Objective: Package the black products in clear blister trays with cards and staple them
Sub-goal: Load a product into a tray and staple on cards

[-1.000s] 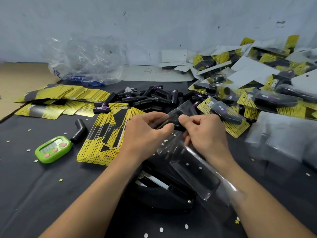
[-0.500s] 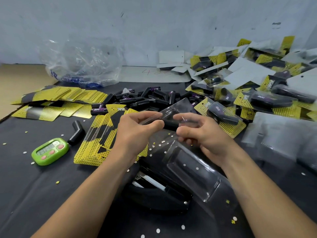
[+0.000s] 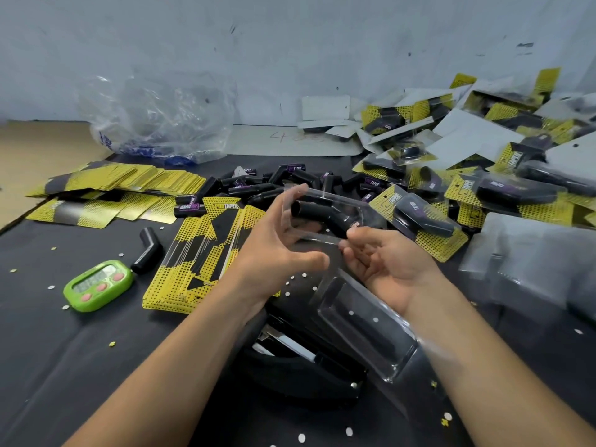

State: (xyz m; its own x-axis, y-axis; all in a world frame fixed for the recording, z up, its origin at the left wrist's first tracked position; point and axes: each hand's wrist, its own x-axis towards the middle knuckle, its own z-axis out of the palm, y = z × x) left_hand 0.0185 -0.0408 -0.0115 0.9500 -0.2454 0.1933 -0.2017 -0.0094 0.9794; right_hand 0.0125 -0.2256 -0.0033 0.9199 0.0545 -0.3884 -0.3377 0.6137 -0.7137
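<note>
Green timer (image 3: 97,285) on black table (image 3: 48,350), far left | card stack (image 3: 200,253) just left of left hand (image 3: 277,250) | left hand: fingers straight, spread against left end of clear blister tray (image 3: 317,237) | black product (image 3: 325,214) inside tray, raised above table | right hand (image 3: 387,269): palm up, pinching tray's near right corner | finished packs (image 3: 483,195) piled right.

- Timer (image 3: 98,285): near left, on the table (image 3: 48,366).
- 1 loose product (image 3: 148,250): between timer and card stack (image 3: 206,253).
- Product pile (image 3: 258,185): far centre, behind the card stack.
- Spread cards (image 3: 129,179): far left, before the bag (image 3: 154,124).
- Finished packs (image 3: 483,162): far right.
- Stapler (image 3: 306,372): near centre, empty tray (image 3: 364,327) lying partly on it.
- Held tray (image 3: 361,209), 1 bent product (image 3: 322,214) in it: above centre, between left hand (image 3: 274,253) and right hand (image 3: 387,269).
</note>
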